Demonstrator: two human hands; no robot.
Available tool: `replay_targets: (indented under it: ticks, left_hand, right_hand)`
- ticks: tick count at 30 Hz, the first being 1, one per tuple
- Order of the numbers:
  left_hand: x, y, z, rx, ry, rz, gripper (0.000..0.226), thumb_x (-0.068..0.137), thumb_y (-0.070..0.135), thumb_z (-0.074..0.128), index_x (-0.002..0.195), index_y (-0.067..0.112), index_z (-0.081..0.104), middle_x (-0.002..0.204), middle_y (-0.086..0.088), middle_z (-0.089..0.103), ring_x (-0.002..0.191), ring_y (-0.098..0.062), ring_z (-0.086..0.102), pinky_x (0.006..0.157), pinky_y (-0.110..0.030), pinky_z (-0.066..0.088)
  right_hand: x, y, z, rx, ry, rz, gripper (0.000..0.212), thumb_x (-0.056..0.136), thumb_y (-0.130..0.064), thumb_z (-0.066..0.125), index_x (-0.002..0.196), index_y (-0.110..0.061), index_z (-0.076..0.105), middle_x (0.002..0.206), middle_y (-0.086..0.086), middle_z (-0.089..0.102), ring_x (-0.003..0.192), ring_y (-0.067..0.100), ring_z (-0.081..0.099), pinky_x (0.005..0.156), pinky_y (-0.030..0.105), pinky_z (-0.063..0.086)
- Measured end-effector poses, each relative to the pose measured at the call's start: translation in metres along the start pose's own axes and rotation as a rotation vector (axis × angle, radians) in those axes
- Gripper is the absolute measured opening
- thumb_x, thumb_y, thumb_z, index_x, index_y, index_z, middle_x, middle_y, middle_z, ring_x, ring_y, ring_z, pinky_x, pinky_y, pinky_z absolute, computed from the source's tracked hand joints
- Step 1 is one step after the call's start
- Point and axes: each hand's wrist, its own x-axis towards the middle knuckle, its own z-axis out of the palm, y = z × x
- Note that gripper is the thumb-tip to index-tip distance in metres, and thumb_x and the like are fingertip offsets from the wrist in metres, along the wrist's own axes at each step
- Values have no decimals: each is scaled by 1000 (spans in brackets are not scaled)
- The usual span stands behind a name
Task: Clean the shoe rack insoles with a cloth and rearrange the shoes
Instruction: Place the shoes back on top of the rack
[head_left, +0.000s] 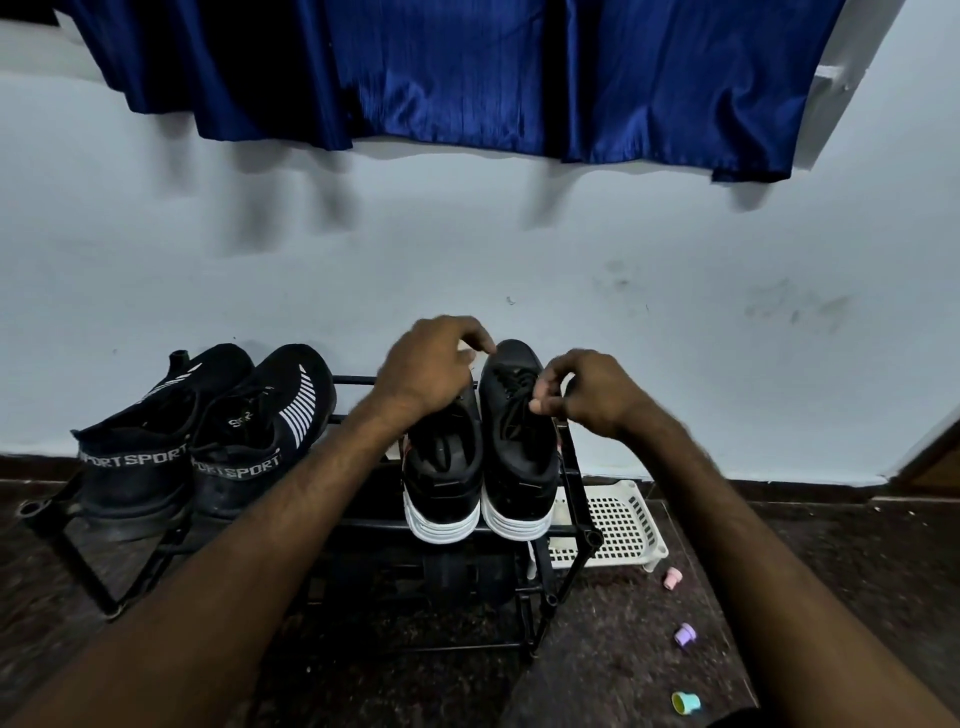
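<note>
Standing heels toward the camera at the right end of the shoe rack's (573, 457) top shelf are two black shoes with white soles, touching side by side. The left hand (431, 366) lies over the toe of the left white-soled shoe (441, 467), fingers curled down around it. The right hand (587, 392) pinches the laces (511, 410) of the right white-soled shoe (517, 457) between thumb and fingertips. The hands are apart, one on each shoe. A pair of black sport shoes (208, 441) sits at the shelf's left end. A white basket (618, 525) lies on the dark floor just beside the rack, with three small plastic caps (685, 635) scattered near it. A blue curtain (467, 78) hangs above on the pale wall
</note>
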Motion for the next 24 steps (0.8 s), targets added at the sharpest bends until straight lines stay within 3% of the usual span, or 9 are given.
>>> replay_targets:
  ticks: [2,4,7,8,11,12,15,18,24]
  left_hand:
    - [-2,-8,-11,43,-21,-77,23,87,24,67,109,29,65,109,9,66,104,-18,62,90,-32,47]
    - [-8,-24,-12,137,-216,-239,57,80,41,74,128,18,53,124,-2,61,114,-24,58,96,-34,45]
    - [-26,-47,-4,83,-516,-460,94,51,58,79,127,10,51,121,-5,64,106,-23,63,96,-39,52]
    - [-29,-59,1,45,-548,-499,92,47,55,77,125,11,55,115,-6,68,100,-23,65,90,-41,55]
    - [-41,-55,2,-124,-550,-544,40,75,16,67,114,11,60,101,-18,69,79,-31,67,61,-44,59]
    - [-44,-51,-1,-148,-530,-527,33,80,6,59,112,10,61,99,-19,69,73,-30,66,57,-45,58]
    - [-49,-54,-8,-202,-478,-493,28,85,-2,50,107,9,63,90,-16,71,64,-26,66,62,-49,60]
    - [-54,-59,-14,-253,-452,-512,25,89,-5,49,99,14,61,95,-14,72,74,-27,70,68,-49,61]
    - [-59,-57,-13,-266,-365,-526,21,87,-2,50,101,10,62,92,-16,72,74,-31,71,66,-51,61]
  right_hand:
    - [-2,4,1,63,-2,58,42,72,-22,86,107,-22,63,108,5,65,87,17,63,85,35,53]
    - [-6,4,9,4,-186,140,78,76,-27,83,143,-30,42,132,7,58,114,25,60,100,37,48]
    - [-10,-2,20,-174,-268,177,89,85,-14,70,156,-30,19,144,13,48,121,27,55,93,28,47]
    - [-11,-5,21,-193,-247,172,87,86,-8,65,156,-28,18,144,15,48,119,27,55,88,27,47]
    - [-16,-13,21,-173,-210,164,83,84,1,56,156,-24,22,143,17,48,111,26,58,82,25,49]
    - [-18,-15,22,-130,-206,167,82,84,2,56,155,-22,24,141,17,49,105,24,58,77,24,50]
    - [-24,-22,28,-27,-178,165,80,84,5,57,154,-21,28,140,15,51,110,25,59,83,27,52]
    - [-27,-27,34,7,-147,155,79,83,6,57,153,-19,30,140,14,52,118,26,57,93,30,51]
    - [-26,-31,37,-19,-141,141,78,82,7,57,152,-17,32,139,13,53,117,24,58,82,20,45]
